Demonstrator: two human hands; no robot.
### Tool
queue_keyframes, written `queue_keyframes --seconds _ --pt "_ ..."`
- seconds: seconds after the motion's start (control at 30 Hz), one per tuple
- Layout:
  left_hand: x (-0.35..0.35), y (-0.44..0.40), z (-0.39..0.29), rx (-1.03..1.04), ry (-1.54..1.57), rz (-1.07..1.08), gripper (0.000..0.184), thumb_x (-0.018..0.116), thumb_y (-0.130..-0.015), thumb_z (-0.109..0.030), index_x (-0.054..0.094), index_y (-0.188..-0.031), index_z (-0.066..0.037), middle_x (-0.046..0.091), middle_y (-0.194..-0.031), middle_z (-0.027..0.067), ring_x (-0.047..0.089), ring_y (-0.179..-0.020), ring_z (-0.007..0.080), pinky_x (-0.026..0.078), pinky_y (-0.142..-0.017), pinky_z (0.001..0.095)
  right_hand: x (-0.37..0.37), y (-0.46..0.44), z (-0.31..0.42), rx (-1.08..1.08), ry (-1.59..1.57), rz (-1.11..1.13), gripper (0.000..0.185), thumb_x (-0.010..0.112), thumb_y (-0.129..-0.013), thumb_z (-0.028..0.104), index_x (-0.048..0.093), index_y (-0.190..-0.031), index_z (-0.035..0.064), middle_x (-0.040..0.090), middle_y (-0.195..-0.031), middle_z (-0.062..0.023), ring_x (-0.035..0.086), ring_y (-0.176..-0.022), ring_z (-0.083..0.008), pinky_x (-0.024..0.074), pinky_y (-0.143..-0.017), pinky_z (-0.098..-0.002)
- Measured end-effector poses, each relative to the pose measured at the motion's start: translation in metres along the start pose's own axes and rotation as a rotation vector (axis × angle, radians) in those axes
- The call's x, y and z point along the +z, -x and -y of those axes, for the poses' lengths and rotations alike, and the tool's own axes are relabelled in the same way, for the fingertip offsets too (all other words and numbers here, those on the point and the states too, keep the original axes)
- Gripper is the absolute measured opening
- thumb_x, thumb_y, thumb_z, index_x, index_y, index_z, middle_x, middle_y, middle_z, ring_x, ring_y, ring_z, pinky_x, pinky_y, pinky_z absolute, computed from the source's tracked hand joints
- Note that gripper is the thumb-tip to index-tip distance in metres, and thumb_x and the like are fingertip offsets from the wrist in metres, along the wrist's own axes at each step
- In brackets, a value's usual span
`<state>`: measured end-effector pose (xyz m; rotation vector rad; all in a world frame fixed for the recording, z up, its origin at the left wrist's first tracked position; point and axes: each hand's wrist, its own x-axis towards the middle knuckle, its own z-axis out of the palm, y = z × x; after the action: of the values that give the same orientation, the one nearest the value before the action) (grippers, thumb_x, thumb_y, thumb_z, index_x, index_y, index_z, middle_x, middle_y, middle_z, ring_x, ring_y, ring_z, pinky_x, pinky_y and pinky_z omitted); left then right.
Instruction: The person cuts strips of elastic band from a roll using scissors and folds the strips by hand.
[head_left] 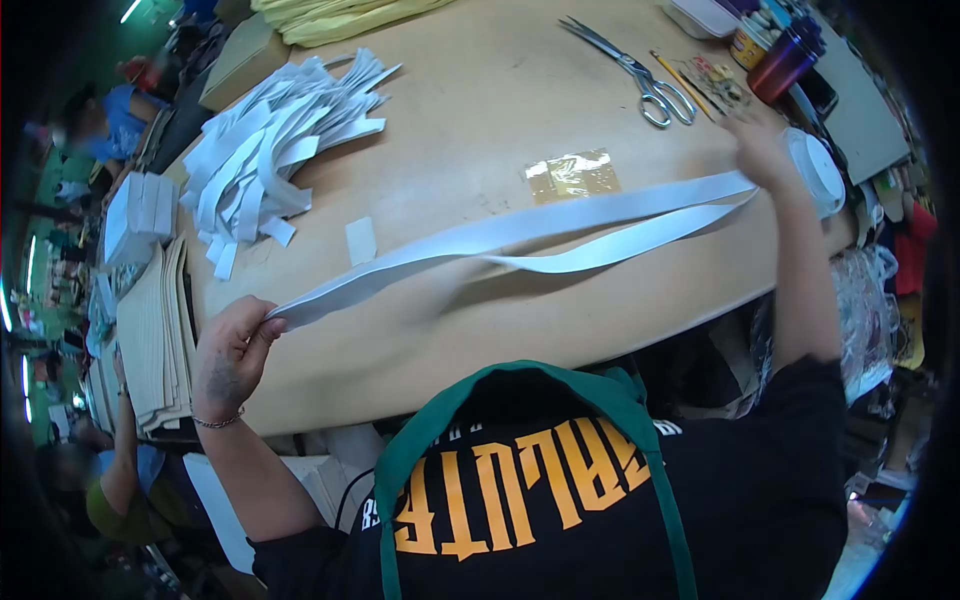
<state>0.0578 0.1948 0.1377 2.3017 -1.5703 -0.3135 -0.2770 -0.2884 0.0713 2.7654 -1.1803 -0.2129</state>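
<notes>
A long white fabric strip (470,236) stretches across the near half of the table, doubled back at its right end. My left hand (238,350) is closed, pinching the strip's left end between thumb and fingers. At the strip's folded right end is my right hand (762,150), smeared by motion, so its grip is unclear. A heap of white strips (280,140) lies at the back left. Below the strip's middle, its lower length is blurred. A small white piece (361,241) lies flat just behind the strip.
Scissors (640,80), a pencil (680,80), a purple bottle (786,62) and a white round lid (815,172) are at the right. Clear yellowish film (573,176) lies mid-table. Stacked brown sheets (158,340) stand left; yellow fabric (340,18) lies at the back. Other people sit left.
</notes>
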Motion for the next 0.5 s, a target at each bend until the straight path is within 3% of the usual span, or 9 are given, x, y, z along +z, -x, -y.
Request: queue_keyframes --seconds 0.03,0.07,0.1,0.2,0.37,0.4,0.43,0.5 --pt "-0.006 0.002 -0.008 0.029 -0.059 -0.003 0.007 0.06 -0.079 -0.005 0.056 -0.078 0.001 0.052 -0.067 0.0127 0.052 -0.06 0.0271 0.041 -0.055 0.0336 -0.023 0.01 0.064 -0.239 -0.232 -0.112 0.048 0.061 -0.072 0.001 0.055 -0.119 0.0078 0.05 -0.128 -0.0119 0.044 -0.12 -0.0295 0.0353 -0.102 -0.0367" --pt "-0.012 0.004 -0.018 0.049 -0.083 0.002 0.007 0.061 -0.078 -0.004 0.056 -0.078 0.001 0.052 -0.067 0.0132 0.053 -0.061 0.0286 0.041 -0.056 0.0346 -0.049 0.034 0.143 -0.516 -0.581 -0.188 0.056 0.069 -0.069 0.008 0.052 -0.123 0.0088 0.048 -0.13 -0.0109 0.044 -0.12 -0.0289 0.0346 -0.102 -0.0374" --pt "-0.018 0.005 -0.028 0.074 -0.108 0.012 0.007 0.061 -0.077 -0.004 0.056 -0.078 0.001 0.052 -0.068 0.0138 0.053 -0.062 0.03 0.041 -0.056 0.0355 -0.076 0.066 0.214 -0.63 -0.892 -0.076 0.061 0.071 -0.073 0.02 0.047 -0.128 0.0085 0.047 -0.131 -0.0125 0.045 -0.119 -0.029 0.0332 -0.102 -0.0402" --pt "-0.034 0.005 -0.049 0.163 -0.185 -0.018 0.007 0.061 -0.074 -0.003 0.056 -0.078 0.001 0.053 -0.068 0.014 0.054 -0.064 0.0318 0.041 -0.057 0.0371 -0.117 0.104 0.338 -1.042 -0.849 -0.087 0.055 0.065 -0.079 0.033 0.047 -0.122 0.0035 0.058 -0.108 -0.016 0.054 -0.105 -0.0313 0.0339 -0.095 -0.0475" --pt "-0.052 0.015 -0.051 0.13 -0.317 -0.056 0.007 0.06 -0.074 -0.003 0.055 -0.078 0.0 0.052 -0.069 0.0142 0.052 -0.064 0.0339 0.04 -0.057 0.039 -0.104 0.085 0.332 -0.988 -0.668 0.292 0.026 0.062 -0.082 0.025 0.061 -0.092 0.0007 0.063 -0.075 -0.0117 0.062 -0.075 -0.0283 0.047 -0.07 -0.0386" --pt "-0.05 0.013 -0.038 0.094 -0.242 -0.056 0.006 0.059 -0.075 -0.004 0.055 -0.077 0.001 0.052 -0.069 0.0147 0.052 -0.066 0.0347 0.039 -0.058 0.0386 -0.097 0.079 0.302 -0.974 -0.619 0.379 0.023 0.062 -0.082 0.023 0.062 -0.088 0.0007 0.062 -0.073 -0.0112 0.063 -0.071 -0.0259 0.0479 -0.064 -0.0363" --pt "-0.047 0.011 -0.022 0.129 -0.209 -0.065 0.007 0.059 -0.076 -0.004 0.054 -0.077 0.001 0.051 -0.068 0.0151 0.052 -0.065 0.0339 0.039 -0.057 0.0375 -0.102 0.077 0.273 -0.801 -0.641 0.625 0.021 0.062 -0.083 0.022 0.061 -0.089 0.0019 0.063 -0.072 -0.0098 0.063 -0.068 -0.0228 0.0474 -0.065 -0.0353" --pt "-0.035 0.002 0.004 0.04 -0.114 0.031 0.01 0.059 -0.079 -0.007 0.055 -0.078 0.002 0.051 -0.067 0.0131 0.052 -0.062 0.0281 0.04 -0.057 0.0346 -0.083 0.069 0.206 -0.75 -0.695 0.665 0.019 0.061 -0.084 0.022 0.059 -0.084 0.003 0.064 -0.073 -0.0072 0.063 -0.069 -0.0197 0.0464 -0.065 -0.0344"
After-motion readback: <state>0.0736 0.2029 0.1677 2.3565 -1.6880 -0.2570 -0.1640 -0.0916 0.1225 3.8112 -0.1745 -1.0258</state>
